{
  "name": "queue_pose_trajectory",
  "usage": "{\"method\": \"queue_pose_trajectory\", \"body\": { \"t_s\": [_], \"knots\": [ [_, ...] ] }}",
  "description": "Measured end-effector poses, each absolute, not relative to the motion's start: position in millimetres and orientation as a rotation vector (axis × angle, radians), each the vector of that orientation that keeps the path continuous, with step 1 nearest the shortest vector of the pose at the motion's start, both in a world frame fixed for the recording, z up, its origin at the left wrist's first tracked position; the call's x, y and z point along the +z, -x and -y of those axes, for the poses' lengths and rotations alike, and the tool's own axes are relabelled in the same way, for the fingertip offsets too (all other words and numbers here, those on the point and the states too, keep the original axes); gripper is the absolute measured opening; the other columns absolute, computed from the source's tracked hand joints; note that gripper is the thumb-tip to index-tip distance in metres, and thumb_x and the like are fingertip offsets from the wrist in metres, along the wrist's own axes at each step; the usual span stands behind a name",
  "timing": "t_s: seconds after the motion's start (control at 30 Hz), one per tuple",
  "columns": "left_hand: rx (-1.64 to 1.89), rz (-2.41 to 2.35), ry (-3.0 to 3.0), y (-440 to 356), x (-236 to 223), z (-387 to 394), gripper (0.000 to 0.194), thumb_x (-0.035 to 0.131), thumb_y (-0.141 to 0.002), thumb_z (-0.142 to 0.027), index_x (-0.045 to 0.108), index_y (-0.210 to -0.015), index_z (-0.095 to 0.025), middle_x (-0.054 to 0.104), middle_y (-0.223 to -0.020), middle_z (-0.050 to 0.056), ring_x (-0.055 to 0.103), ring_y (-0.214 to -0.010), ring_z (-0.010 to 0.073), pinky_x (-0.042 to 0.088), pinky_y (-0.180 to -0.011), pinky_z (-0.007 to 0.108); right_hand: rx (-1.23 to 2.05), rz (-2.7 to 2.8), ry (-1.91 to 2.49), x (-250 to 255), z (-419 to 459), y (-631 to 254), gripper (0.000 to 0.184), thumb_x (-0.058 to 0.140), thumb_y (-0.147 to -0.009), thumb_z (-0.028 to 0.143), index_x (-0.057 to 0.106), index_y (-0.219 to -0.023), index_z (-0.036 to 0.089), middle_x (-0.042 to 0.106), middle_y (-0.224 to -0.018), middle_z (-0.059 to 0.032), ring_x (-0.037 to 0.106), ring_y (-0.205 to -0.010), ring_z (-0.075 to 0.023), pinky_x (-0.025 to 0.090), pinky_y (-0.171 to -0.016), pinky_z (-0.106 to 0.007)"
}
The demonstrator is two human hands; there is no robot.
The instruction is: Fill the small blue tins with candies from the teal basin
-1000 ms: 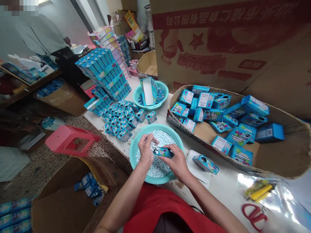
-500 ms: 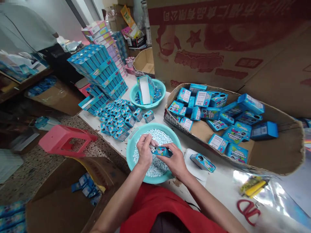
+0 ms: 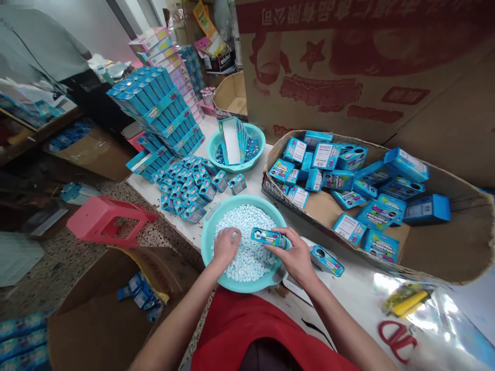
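My right hand point(image 3: 297, 255) grips a small blue candy box point(image 3: 266, 236) over the right part of a turquoise basin point(image 3: 207, 234). White candies show in the round window near the box's left end. Pale blue-white candies point(image 3: 249, 265) lie heaped in the basin. On the left side of the heap is my left hand point(image 3: 226, 246), fingers bent and partly blurred; whether candies are between them I cannot make out. Just right of my right hand, another blue box point(image 3: 327, 260) lies on a white flat object, likely a scale, largely covered by my hand.
Small blue boxes point(image 3: 189, 188) crowd the table's left side beside stacked display packs point(image 3: 154, 111). Behind stands a second turquoise basin point(image 3: 235, 167) with folded cartons. A cut cardboard box point(image 3: 433, 252) holds blue packs at right, near red-handled scissors point(image 3: 398, 340). A red stool point(image 3: 96, 219) stands left.
My left hand has left the box's end and dropped down and left onto the candies. My right hand has shifted slightly right with the box, whose window now faces up.
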State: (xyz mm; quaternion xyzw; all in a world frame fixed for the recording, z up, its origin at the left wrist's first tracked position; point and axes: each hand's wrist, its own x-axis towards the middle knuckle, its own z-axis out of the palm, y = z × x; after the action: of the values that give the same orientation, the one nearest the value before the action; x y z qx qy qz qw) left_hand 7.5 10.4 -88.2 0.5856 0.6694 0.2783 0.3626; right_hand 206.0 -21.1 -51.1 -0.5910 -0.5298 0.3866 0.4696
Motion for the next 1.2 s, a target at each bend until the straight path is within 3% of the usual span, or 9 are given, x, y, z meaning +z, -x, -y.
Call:
{"method": "queue_pose_trajectory", "body": {
  "t_s": [0.1, 0.2, 0.37, 0.47, 0.6, 0.73, 0.83, 0.93, 1.2],
  "knots": [
    [0.211, -1.587, -2.063, -15, -116, 20, 0.042, 0.053, -0.082, -0.045, 0.058, -0.117, -0.023, 0.052, -0.131, 0.012, 0.038, -0.127, 0.0349, 0.023, -0.103, 0.059, 0.919, 1.292, 1.467, -50, 18, -212, 0.03, 0.074, -0.069, 0.043, 0.066, -0.09, 0.023, 0.064, -0.087, -0.0037, 0.059, -0.084, -0.023, 0.047, -0.076, -0.036],
    [0.017, -1.291, -2.379, -28, -130, 29, 0.057, 0.05, -0.083, -0.051, 0.043, -0.134, -0.028, 0.039, -0.143, 0.01, 0.028, -0.134, 0.0346, 0.014, -0.107, 0.06, 0.899, 1.262, 1.441, -50, 14, -211, 0.032, 0.073, -0.069, 0.043, 0.065, -0.093, 0.022, 0.063, -0.089, -0.0041, 0.059, -0.085, -0.0226, 0.047, -0.077, -0.036],
    [-0.002, -1.261, -2.402, -29, -136, -8, 0.028, 0.049, -0.086, -0.036, 0.06, -0.108, -0.024, 0.059, -0.112, 0.011, 0.046, -0.116, 0.0291, 0.027, -0.103, 0.051, 0.961, 1.21, 1.439, -52, 10, -202, 0.035, 0.074, -0.068, 0.045, 0.064, -0.092, 0.021, 0.063, -0.088, -0.0045, 0.06, -0.083, -0.023, 0.048, -0.076, -0.037],
    [0.261, -1.514, -2.051, -27, -138, -28, 0.013, 0.061, -0.076, -0.031, 0.061, -0.085, -0.021, 0.062, -0.092, 0.009, 0.053, -0.102, 0.0281, 0.039, -0.091, 0.043, 0.948, 1.195, 1.428, -51, 12, -203, 0.036, 0.075, -0.068, 0.043, 0.064, -0.094, 0.021, 0.062, -0.089, -0.0041, 0.059, -0.083, -0.0227, 0.048, -0.077, -0.037],
    [0.716, -1.715, -1.503, -31, -134, -37, 0.017, 0.066, -0.069, -0.036, 0.056, -0.073, -0.022, 0.057, -0.07, 0.0, 0.058, -0.074, 0.0195, 0.043, -0.067, 0.029, 0.9, 1.203, 1.47, -51, 14, -205, 0.035, 0.074, -0.069, 0.043, 0.064, -0.094, 0.021, 0.062, -0.088, -0.0037, 0.058, -0.081, -0.0218, 0.047, -0.075, -0.036],
    [1.035, -1.647, -0.898, -36, -105, -35, 0.032, 0.064, -0.067, -0.05, 0.052, -0.073, -0.021, 0.049, -0.055, -0.005, 0.044, -0.042, 0.0097, 0.029, -0.042, 0.02, 0.903, 1.254, 1.496, -58, 15, -201, 0.032, 0.073, -0.069, 0.043, 0.065, -0.091, 0.022, 0.063, -0.086, -0.0036, 0.058, -0.081, -0.0223, 0.047, -0.074, -0.035],
    [1.221, -1.341, -0.588, -40, -70, -32, 0.033, 0.067, -0.065, -0.045, 0.048, -0.074, -0.02, 0.05, -0.056, -0.005, 0.042, -0.04, 0.0072, 0.026, -0.039, 0.019, 0.922, 1.319, 1.487, -66, 16, -191, 0.029, 0.072, -0.07, 0.04, 0.064, -0.091, 0.023, 0.064, -0.088, -0.0039, 0.058, -0.084, -0.0235, 0.047, -0.076, -0.036],
    [1.342, -1.156, -0.52, -46, -45, -31, 0.029, 0.068, -0.064, -0.038, 0.047, -0.071, -0.019, 0.051, -0.057, -0.005, 0.05, -0.048, 0.009, 0.039, -0.047, 0.021, 0.949, 1.365, 1.471, -69, 18, -180, 0.026, 0.073, -0.068, 0.036, 0.064, -0.089, 0.023, 0.064, -0.088, -0.0038, 0.059, -0.086, -0.0248, 0.046, -0.078, -0.037],
    [1.459, -1.244, -0.484, -54, -43, -37, 0.03, 0.07, -0.065, -0.036, 0.046, -0.067, -0.019, 0.05, -0.056, -0.006, 0.051, -0.047, 0.0083, 0.043, -0.051, 0.022, 0.929, 1.455, 1.458, -60, 18, -170, 0.025, 0.074, -0.069, 0.029, 0.062, -0.091, 0.023, 0.064, -0.089, -0.0042, 0.06, -0.088, -0.0255, 0.045, -0.079, -0.038]
  ]
}}
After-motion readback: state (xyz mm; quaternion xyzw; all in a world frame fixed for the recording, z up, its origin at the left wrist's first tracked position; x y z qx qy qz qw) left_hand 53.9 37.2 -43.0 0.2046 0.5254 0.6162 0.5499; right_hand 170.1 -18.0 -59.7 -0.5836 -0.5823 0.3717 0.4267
